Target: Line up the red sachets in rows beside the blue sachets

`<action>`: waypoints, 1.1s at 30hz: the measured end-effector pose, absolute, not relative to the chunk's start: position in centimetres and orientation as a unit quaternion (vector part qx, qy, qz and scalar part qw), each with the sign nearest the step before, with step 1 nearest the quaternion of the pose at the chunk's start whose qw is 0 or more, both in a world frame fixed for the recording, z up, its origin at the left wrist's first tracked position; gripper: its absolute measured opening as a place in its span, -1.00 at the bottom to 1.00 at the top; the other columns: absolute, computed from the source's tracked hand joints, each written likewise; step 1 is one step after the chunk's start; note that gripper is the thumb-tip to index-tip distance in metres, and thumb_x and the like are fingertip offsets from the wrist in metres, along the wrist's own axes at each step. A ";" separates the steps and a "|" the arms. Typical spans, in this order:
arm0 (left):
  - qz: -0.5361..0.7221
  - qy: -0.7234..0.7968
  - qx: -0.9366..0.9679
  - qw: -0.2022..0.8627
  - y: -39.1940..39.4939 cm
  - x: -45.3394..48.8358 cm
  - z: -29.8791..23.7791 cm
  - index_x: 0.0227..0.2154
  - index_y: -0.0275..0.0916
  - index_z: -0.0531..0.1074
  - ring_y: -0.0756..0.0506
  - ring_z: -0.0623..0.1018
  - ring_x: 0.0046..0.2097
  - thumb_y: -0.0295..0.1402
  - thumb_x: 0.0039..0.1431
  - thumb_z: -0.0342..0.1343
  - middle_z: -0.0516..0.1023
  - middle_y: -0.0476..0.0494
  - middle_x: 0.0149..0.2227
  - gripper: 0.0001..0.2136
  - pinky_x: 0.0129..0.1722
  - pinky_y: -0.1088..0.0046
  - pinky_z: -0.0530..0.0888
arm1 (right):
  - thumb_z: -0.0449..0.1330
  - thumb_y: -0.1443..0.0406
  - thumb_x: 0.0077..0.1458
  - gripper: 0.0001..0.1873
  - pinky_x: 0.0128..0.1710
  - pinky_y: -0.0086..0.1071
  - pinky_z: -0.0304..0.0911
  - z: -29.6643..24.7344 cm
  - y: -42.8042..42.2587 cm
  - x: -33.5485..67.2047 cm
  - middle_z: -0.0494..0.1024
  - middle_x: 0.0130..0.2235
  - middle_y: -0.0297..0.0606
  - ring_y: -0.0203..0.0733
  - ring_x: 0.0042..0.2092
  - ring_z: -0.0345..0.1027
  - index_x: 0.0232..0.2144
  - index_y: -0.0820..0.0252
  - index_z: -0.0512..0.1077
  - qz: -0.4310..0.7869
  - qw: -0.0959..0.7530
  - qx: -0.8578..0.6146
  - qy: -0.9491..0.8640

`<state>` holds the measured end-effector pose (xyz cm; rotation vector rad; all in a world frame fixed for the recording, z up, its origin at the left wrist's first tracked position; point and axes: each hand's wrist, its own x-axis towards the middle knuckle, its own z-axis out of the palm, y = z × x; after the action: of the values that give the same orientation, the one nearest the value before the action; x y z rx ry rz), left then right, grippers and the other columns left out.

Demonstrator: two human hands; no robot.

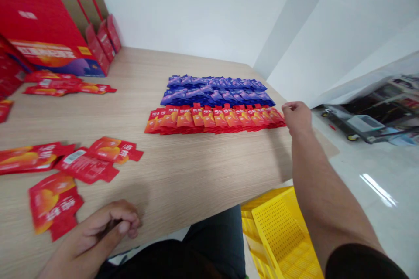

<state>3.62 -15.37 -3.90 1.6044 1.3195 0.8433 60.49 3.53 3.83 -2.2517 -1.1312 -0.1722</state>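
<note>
Evidently, the row of overlapping red-and-orange foil sachets with spouted tabs (pixel 209 118) is well filled; it runs across the middle of the pale wood-grain counter (pixel 203 165). Just behind it lie two rows of blue-and-purple foil sachets (pixel 218 93), also neatly overlapped, so three rows look laid out.

The right hand (pixel 298 117) is at the right end of the red row, its fingertips drawn close; I cannot tell whether that grip has a sachet. What seems left unarranged is at the left: a loose group of red-and-orange sachets (pixel 87 165) lying at odd angles, and a smaller heap of red sachets (pixel 62 83) farther back. The left hand (pixel 101 233) is near the loose group, its grip curled together with nothing visible in it.

Farther out, a large red printed cardboard carton (pixel 39 26) stands open at back left, and a yellow perforated plastic crate (pixel 278 226) sits below the counter's near edge.
</note>
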 end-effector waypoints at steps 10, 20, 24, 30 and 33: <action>0.378 0.560 0.682 0.280 -17.5 0.1 -0.4 -0.28 -0.16 0.58 -0.09 0.63 -0.29 -0.31 0.35 0.14 0.64 -0.08 -0.33 -0.86 -0.26 0.41 0.58 | 0.21 -0.14 -0.07 -0.46 -0.29 -0.10 0.31 -3.9 -9.7 43.7 0.60 -0.34 -0.14 0.03 -0.36 0.43 -0.22 0.11 0.59 0.122 0.361 -0.759 -0.528; 0.152 0.568 0.808 0.038 -12.9 -8.5 -1.3 0.10 -0.19 0.59 -0.31 0.48 0.30 -0.50 0.25 -0.03 0.56 -0.32 0.23 -0.56 0.34 -0.01 0.41 | 0.18 -0.09 -0.03 -0.51 -0.24 -0.06 0.31 -3.6 -9.6 41.9 0.61 -0.32 -0.10 0.05 -0.33 0.44 -0.23 0.11 0.58 0.129 0.328 -0.768 -0.535; 0.016 0.598 0.801 0.029 -12.6 -7.6 -0.1 0.29 -0.10 0.50 -0.42 0.48 0.24 -0.35 0.24 0.09 0.50 -0.35 0.22 -0.46 0.26 -0.11 0.44 | 0.17 -0.08 -0.05 -0.50 -0.20 -0.07 0.34 -3.6 -9.9 41.5 0.59 -0.34 -0.13 0.01 -0.35 0.40 -0.24 0.14 0.58 0.107 0.329 -0.768 -0.539; -0.079 0.629 0.766 0.101 -12.4 -6.4 2.0 0.17 -0.24 0.50 -0.42 0.51 0.17 -0.14 0.18 0.22 0.54 -0.39 0.12 -0.48 0.17 -0.01 0.46 | 0.15 -0.08 -0.03 -0.50 -0.15 -0.05 0.37 -3.9 -10.0 41.5 0.59 -0.32 -0.12 0.04 -0.30 0.43 -0.24 0.14 0.58 0.095 0.340 -0.764 -0.541; -0.080 0.642 0.754 0.112 -12.1 -6.3 2.2 0.01 -0.23 0.54 -0.46 0.48 0.17 0.02 0.03 0.37 0.52 -0.39 0.09 -0.44 0.18 0.01 0.43 | 0.16 -0.08 -0.02 -0.52 -0.14 -0.03 0.38 -4.3 -9.8 41.8 0.59 -0.32 -0.12 0.04 -0.31 0.44 -0.25 0.13 0.58 0.092 0.337 -0.757 -0.552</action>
<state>-6.32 -12.14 2.17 2.2134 1.8846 -0.2336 41.84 -9.83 -4.26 -1.9741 -1.4382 0.2398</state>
